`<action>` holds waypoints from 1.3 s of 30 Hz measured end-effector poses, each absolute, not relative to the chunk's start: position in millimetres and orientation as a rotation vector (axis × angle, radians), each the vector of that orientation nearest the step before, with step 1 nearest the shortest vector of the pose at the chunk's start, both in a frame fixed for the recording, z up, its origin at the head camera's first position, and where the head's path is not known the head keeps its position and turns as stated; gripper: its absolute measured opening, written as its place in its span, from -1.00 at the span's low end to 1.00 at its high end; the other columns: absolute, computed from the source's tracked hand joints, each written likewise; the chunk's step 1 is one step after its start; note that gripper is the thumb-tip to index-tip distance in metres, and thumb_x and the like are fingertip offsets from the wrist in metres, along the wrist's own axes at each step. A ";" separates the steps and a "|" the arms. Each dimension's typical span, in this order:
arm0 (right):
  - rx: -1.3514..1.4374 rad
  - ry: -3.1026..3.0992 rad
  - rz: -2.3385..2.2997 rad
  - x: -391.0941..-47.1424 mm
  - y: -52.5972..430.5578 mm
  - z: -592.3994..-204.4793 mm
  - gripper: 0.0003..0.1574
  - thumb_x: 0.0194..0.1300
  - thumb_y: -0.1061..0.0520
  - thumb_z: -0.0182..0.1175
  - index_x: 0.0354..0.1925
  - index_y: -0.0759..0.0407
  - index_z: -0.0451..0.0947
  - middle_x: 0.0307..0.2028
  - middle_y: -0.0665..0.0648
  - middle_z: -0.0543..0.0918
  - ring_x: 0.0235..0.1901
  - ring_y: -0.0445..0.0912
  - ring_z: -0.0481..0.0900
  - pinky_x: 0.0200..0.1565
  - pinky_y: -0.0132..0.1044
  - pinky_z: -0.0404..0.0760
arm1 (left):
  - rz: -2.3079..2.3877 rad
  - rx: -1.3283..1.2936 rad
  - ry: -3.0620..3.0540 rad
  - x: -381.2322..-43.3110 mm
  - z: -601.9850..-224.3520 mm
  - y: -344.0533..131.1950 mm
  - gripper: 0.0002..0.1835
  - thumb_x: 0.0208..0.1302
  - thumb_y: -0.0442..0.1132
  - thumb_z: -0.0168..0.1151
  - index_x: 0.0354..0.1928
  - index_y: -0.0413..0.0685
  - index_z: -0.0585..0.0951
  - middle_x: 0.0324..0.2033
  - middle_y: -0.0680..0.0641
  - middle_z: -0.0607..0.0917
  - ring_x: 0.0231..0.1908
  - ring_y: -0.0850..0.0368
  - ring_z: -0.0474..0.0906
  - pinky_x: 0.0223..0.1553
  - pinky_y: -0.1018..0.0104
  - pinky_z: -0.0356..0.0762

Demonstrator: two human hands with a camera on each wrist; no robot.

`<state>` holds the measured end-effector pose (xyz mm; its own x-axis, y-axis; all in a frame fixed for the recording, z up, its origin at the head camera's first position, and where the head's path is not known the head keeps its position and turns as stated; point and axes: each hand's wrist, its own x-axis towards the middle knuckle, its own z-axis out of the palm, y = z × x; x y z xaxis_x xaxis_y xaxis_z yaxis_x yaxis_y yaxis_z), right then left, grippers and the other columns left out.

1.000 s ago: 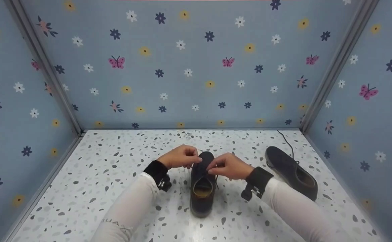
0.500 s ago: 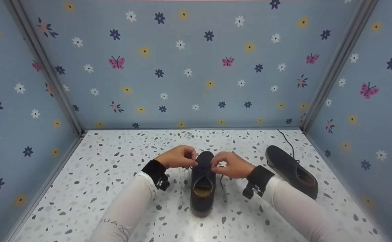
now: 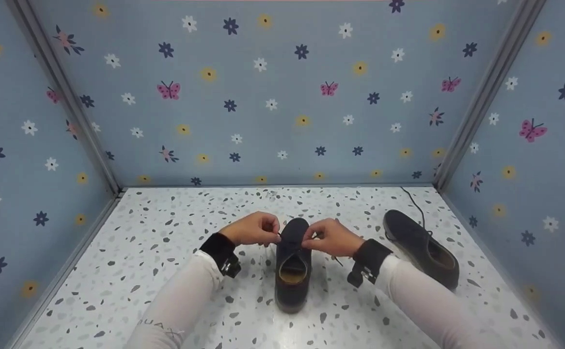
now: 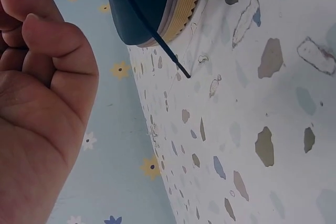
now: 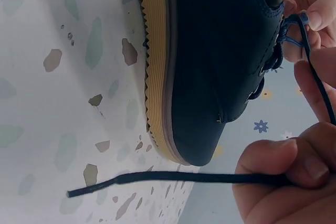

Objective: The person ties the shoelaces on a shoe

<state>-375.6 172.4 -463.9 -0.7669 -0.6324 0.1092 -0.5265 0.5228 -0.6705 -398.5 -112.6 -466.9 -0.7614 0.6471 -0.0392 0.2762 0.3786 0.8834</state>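
The person's white sleeves come nearest, ending behind the hands at dark straps. Each strap carries a small black camera beneath it.

Past the straps, the left hand and right hand are apart, one on each side of a dark blue shoe. It rests between them, heel toward the person and toe pointing away, on a yellowish sole. Both hands pinch its lace: the left at its fingertips close over the eyelets, the right between thumb and curled fingers, with one tip jutting out of the grip. Beside the left hand, a free end hangs along the shoe; whether its tip touches the speckled floor cannot be told.

Well to the right of the right hand lies another shoe, angled, its cord trailing away. Beyond both hands rises a blue wall printed with flowers and butterflies.
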 end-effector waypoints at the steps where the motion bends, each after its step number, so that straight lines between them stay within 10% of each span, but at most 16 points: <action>1: -0.998 2.611 -1.073 -375.9 172.0 -463.8 -0.93 0.37 0.04 0.41 -0.26 -0.04 0.79 -0.33 -0.01 0.75 -0.57 -0.31 0.40 -0.39 -0.42 0.44 | 1.338 0.806 2.266 -398.2 -467.1 -112.9 -0.83 0.25 -0.32 0.37 -0.36 0.04 0.54 -0.52 0.17 0.61 -0.54 0.27 0.52 -0.43 0.38 0.50; 15: -0.945 2.679 -1.054 -379.6 162.7 -463.4 -0.88 0.33 0.07 0.42 -0.34 0.04 0.70 -0.48 -0.12 0.55 -0.54 -0.27 0.38 -0.40 -0.41 0.38 | 1.322 0.822 2.260 -392.5 -468.3 -115.6 -0.83 0.25 -0.32 0.38 -0.33 0.01 0.54 -0.51 0.16 0.60 -0.52 0.29 0.52 -0.42 0.42 0.51; 39: -0.831 2.655 -0.826 -383.2 143.6 -456.3 -0.86 0.35 0.07 0.38 -0.19 0.05 0.84 -0.28 0.01 0.86 -0.32 -0.25 0.67 -0.12 -0.25 0.68 | 1.309 0.845 2.225 -387.3 -468.4 -118.3 -0.85 0.24 -0.36 0.38 -0.33 -0.07 0.55 -0.50 0.17 0.60 -0.50 0.32 0.54 -0.38 0.44 0.54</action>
